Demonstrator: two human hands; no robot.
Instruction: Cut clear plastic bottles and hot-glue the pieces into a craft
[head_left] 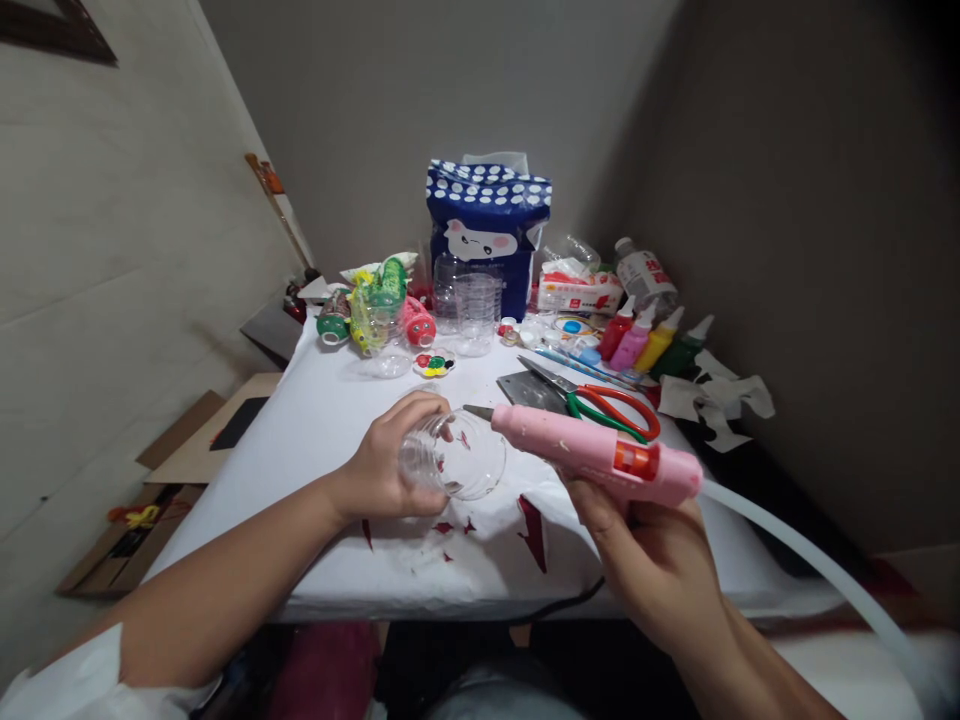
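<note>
The left hand (397, 450) holds a clear plastic cup (472, 465) above the front part of the table (300, 450), which is covered with a white cloth. Its fingers are curved around one side and the thumb lies along the near side, so they are opened as wide as the cup and have hold of it. The cup lies tilted on its side in the grasp, and its round mouth is turned toward the right hand (660, 560). This right hand is closed on the handle of a pink glue gun (570, 440); its thumb can be seen under the gun's body, but most of the fingers are hidden. The dark nozzle (478, 411) points to the left, at the upper rim of the cup; whether it touches the rim, I cannot tell. From the back of the gun, a long whitish glue stick (810, 550) bends down. Just behind the gun, scissors (574, 388) with red and green handles lie partly over a grey plate (517, 395). Red scraps (532, 535) are scattered on the cloth near the hands. Farther back stand a blue bag (480, 215), clear containers (478, 310) and, to the right, four paint bottles (651, 345).
</note>
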